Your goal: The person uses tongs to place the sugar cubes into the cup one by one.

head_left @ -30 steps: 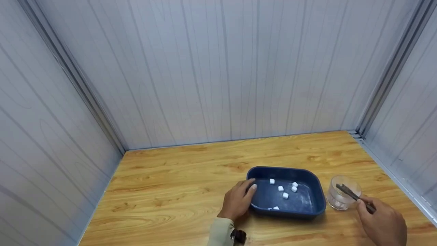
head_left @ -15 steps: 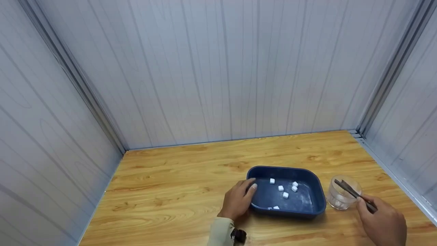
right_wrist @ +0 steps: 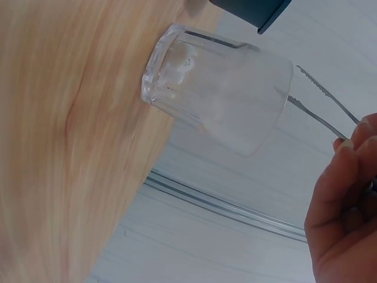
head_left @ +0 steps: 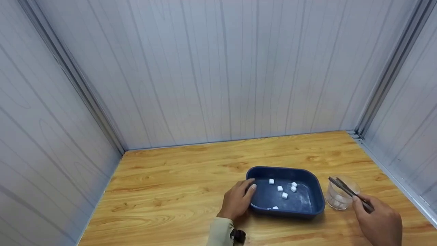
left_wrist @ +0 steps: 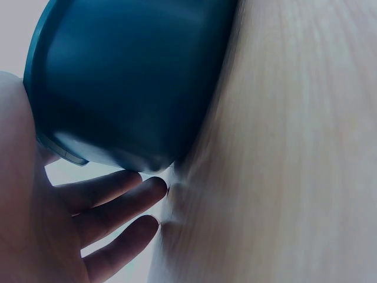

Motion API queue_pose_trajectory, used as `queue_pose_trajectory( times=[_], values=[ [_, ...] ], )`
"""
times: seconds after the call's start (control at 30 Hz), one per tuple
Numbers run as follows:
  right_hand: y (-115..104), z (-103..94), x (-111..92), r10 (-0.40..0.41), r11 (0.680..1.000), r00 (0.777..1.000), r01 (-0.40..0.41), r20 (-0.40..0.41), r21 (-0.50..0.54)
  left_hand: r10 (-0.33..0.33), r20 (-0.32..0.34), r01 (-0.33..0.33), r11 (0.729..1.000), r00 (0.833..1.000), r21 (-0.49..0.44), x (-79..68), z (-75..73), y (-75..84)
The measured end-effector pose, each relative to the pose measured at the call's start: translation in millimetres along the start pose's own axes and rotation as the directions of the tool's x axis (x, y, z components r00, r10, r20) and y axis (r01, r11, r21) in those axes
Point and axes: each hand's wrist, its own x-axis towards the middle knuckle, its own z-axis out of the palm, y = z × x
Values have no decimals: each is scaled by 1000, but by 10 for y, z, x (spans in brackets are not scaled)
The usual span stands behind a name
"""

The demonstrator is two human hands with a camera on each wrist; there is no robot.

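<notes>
In the head view my left hand (head_left: 236, 201) holds the left end of a dark blue rectangular dish (head_left: 321, 194), thumb at the rim. Its other fingers reach along the outside, low by the table, in the left wrist view. Several small white cubes (head_left: 284, 195) lie scattered in the dish. My right hand (head_left: 379, 218) pinches metal tweezers (head_left: 360, 199) with serrated tips. The tips are spread apart with nothing between them, at the mouth of a clear glass (right_wrist: 230, 94). Something whitish shows near the glass's bottom.
The glass stands upright just right of the dish on a wood-grain table (head_left: 164, 191). Pale panel walls (head_left: 211, 75) rise behind and at both sides. A dark wristwatch (head_left: 238, 235) is on the left wrist.
The tweezers' tips have spread apart and shifted slightly left over the glass; the small pale bit at them is no longer there. The left hand and dish stay put.
</notes>
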Motion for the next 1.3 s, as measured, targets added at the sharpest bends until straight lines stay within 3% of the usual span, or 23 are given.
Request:
queue_pose_trajectory(
  times=[0.57,0.83,1.3],
  values=[
    [-98,140,-26,-109,992,993,112,-50,57,27,-12,-27,1000,1000,8,-13,-1,-25],
    [-159,225,-64,-137,989,991,136,3,55,36,-21,-36,999,999,3,-4,3,-15],
    [-324,352,-114,-170,983,985,168,25,81,40,-11,-40,999,999,2,-8,-11,-11]
  ],
)
